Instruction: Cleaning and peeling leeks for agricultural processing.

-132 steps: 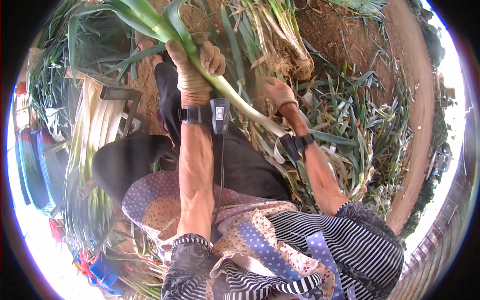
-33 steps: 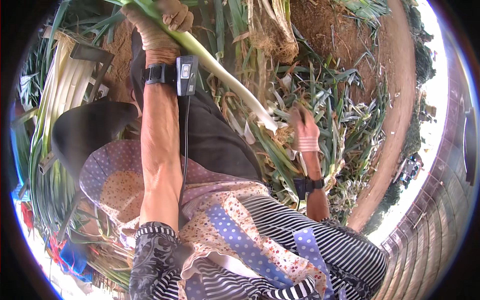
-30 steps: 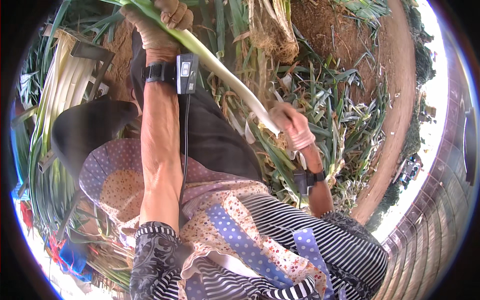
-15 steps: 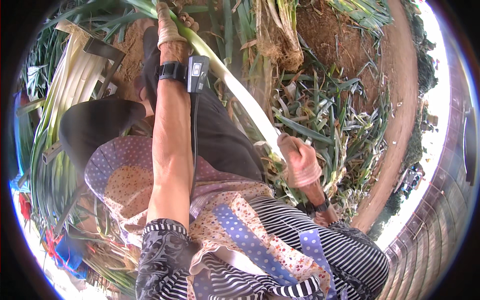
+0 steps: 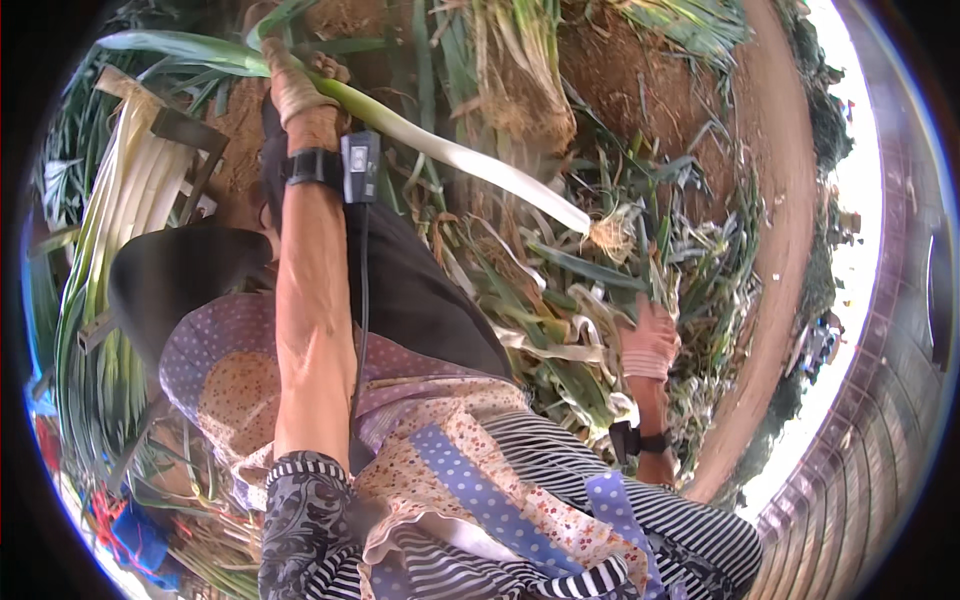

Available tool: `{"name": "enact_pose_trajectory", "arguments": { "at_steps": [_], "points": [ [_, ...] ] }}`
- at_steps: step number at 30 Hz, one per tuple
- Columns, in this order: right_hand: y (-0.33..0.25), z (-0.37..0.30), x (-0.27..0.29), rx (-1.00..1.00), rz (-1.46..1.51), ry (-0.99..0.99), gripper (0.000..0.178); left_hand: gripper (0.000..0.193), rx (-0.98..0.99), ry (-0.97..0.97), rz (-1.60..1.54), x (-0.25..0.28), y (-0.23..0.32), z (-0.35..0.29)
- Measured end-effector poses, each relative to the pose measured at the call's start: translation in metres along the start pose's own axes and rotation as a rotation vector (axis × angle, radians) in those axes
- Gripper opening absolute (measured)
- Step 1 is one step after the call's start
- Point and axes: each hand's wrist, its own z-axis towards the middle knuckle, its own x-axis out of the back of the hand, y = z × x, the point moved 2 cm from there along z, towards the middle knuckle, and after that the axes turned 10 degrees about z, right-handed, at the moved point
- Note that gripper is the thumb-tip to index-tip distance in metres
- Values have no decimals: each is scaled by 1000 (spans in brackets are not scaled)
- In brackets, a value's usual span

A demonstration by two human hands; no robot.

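- Fingers (image 5: 330, 68) of the person's left hand (image 5: 297, 90) are wrapped around a long leek (image 5: 480, 163), gripping it near the start of its green leaves (image 5: 190, 48).
- The leek slants across the upper middle of the view, from that grip down to a tuft of pale roots (image 5: 612, 236) at its right end, which shows against the upper part of a heap of peelings (image 5: 715, 265).
- The right hand (image 5: 648, 342) is apart from the leek, low over the heap and nearest its loose strips; its fingers blend into the litter, so I cannot tell whether they are spread or pinching something.
- The leek looks light for its length. The white shaft is probably firm with a little spring, and bows slightly between grip and root.
- Its bare surface is likely smooth and slick if damp; the leaves look floppy and easy to crease or tear, the roots wispy.
- The best hold seems to be the firm shaft just below the leaves, with a second light hold just above the roots.
- At the person's left, pale-stemmed leeks (image 5: 140, 180) lie stacked beside the far corner of a metal frame (image 5: 185, 130).
- Beyond the heap's far edge is a bunch of rooted leeks (image 5: 515, 60).
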Motion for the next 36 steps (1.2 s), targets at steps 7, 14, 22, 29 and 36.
{"name": "enact_pose_trajectory", "arguments": {
  "at_steps": [7, 14, 22, 29, 36],
  "points": [
    [-109, 38, 60, 691, 350, 610, 52, 48, -79, -1, -54, -8, 22, -20],
    [-189, 57, 61, 832, 402, 504, 49, 56, -420, -85, -130, -10, 136, -52],
    [-365, 62, 119, 1340, 736, 438, 38, 53, -1118, 81, 140, 45, 369, -203],
    [-555, 48, 139, 1667, 710, 341, 39, 50, -1502, 722, 1003, 267, 496, -228],
    [-703, 27, 134, 1803, 398, 337, 36, 54, -913, 784, 394, 366, 481, -186]
  ]
}}
